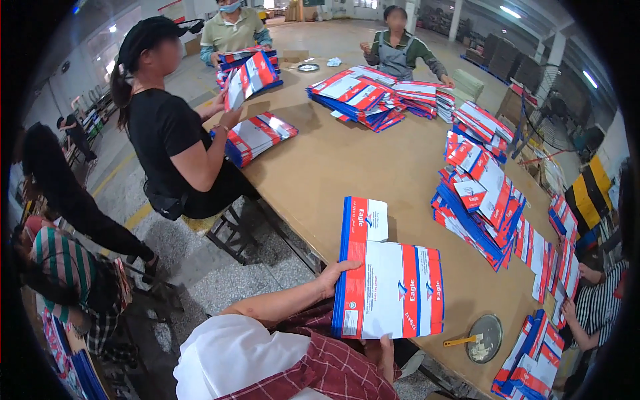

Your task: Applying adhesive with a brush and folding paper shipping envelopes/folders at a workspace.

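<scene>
A stack of flat, unfolded cardboard box blanks (387,287), printed red, white and blue, is held in front of me over the near edge of the table. My left hand (335,277) grips the stack's left edge, thumb on top and fingers underneath. At the lower edge, my right hand (383,353) is closed on the same stack, with most of its fingers hidden below. To the right lies a round metal plate (495,328) with white paste on it. A yellow-handled spatula (461,341) rests across that plate's rim.
Piles of box blanks (477,193) line the table's right side, and another pile (357,97) lies at the far end. On the left, a person in black (167,127) holds blanks. Co-workers sit at the far side and right. A second plate (309,67) sits far back on the brown tabletop (320,180).
</scene>
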A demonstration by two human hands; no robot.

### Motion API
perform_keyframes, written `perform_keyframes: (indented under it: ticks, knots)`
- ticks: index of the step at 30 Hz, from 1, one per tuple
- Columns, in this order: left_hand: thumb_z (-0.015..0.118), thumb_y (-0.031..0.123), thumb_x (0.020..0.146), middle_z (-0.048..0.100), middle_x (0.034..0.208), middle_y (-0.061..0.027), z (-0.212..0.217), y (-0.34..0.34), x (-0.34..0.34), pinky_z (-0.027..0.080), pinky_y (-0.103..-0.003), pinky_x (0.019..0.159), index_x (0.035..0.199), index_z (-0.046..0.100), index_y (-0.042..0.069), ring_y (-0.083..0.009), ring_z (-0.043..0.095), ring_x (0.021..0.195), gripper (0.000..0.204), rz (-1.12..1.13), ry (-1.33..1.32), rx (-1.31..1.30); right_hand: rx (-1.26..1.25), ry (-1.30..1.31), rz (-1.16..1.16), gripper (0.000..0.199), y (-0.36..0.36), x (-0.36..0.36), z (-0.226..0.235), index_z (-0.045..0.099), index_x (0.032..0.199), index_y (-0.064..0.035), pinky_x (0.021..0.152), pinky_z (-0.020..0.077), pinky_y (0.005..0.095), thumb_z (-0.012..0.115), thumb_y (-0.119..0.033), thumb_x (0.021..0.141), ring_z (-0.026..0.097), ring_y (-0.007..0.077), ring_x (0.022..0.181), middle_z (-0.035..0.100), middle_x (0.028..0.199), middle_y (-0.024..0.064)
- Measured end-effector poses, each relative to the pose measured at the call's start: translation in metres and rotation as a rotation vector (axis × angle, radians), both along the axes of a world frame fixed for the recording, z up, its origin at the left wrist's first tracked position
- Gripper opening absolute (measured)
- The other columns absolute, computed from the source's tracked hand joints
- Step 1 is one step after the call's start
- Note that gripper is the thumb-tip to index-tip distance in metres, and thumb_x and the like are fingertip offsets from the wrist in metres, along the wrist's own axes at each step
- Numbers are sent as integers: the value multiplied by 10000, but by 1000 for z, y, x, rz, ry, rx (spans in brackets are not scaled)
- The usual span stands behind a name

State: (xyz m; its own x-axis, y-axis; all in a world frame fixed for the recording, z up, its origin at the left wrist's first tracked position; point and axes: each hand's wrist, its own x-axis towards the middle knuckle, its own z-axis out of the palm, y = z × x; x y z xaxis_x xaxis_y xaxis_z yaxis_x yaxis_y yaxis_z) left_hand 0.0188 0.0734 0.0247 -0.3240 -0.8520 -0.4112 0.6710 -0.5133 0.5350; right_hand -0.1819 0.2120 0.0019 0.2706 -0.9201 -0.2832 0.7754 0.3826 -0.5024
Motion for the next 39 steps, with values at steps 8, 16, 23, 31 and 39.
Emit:
perform_keyframes:
  ticks: [8,16,23,31,39]
  knots:
    - [609,329,761,509,1160,-118,35,-19,17,412,-404,901,1224,399,19,-256,497,1056,595,-41,-179,-104,-255,490,-38,508,-50,9,21,418,1235,-22,905,382,333,624,-226,818,483,190,1040,515,1139,66]
    - [616,399,746,489,1205,-140,51,-33,-52,407,-425,899,1251,382,23,-280,490,1067,672,-270,-128,-210,-356,567,-347,539,-9,-23,60,358,1248,2,904,377,350,606,-215,822,437,195,1094,468,1179,131]
    - [635,396,728,513,1153,-155,67,-27,-78,450,-409,846,1217,402,8,-278,527,1002,666,-317,-173,-243,-387,618,-454,537,17,-28,63,356,1240,10,886,388,354,606,-215,821,453,208,1072,472,1165,143]
    - [638,373,728,533,1120,-160,51,-2,-100,465,-410,832,1213,405,6,-281,548,974,651,-342,-157,-186,-266,579,-400,560,43,-47,44,366,1224,18,865,406,331,620,-253,804,469,198,1047,487,1121,143]
    - [634,339,747,541,1131,-148,66,-17,-110,454,-403,860,1200,428,8,-277,543,995,598,-398,-211,-222,-294,506,-532,479,37,-48,51,412,1198,9,847,411,315,612,-206,818,484,171,1005,502,1093,95]
